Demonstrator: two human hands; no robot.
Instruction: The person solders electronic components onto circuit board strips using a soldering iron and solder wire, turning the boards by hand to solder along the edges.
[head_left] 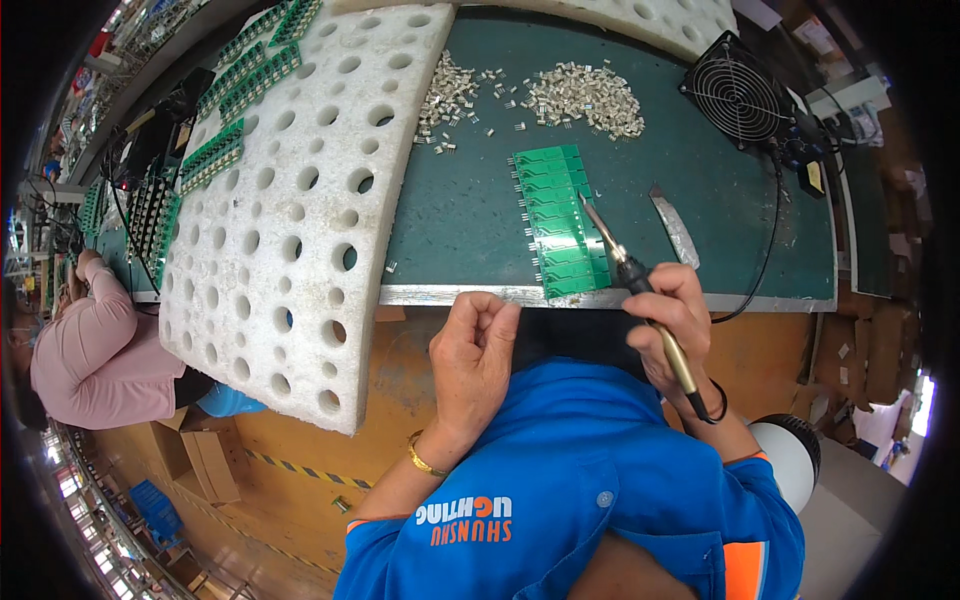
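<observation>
My right hand point(675, 318) is closed around a soldering iron point(632, 272) with a black grip and brass-coloured barrel. Its metal tip slants over the right edge of a green circuit board panel point(560, 220). Small white connectors with pins line the panel's left edge. At the table's front edge, left of the panel, my left hand point(472, 345) is closed with thumb and fingers pinched together; whatever it may hold is hidden. Right of the panel lies a pointed strip wrapped in silvery material point(675, 226).
Two heaps of small white connectors point(588, 100) lie at the back. A holed white foam sheet point(290, 190) on the left carries green boards point(213, 157). A black fan point(740, 88) stands back right; a cable point(774, 235) crosses the table edge. Another person point(95, 345) sits far left.
</observation>
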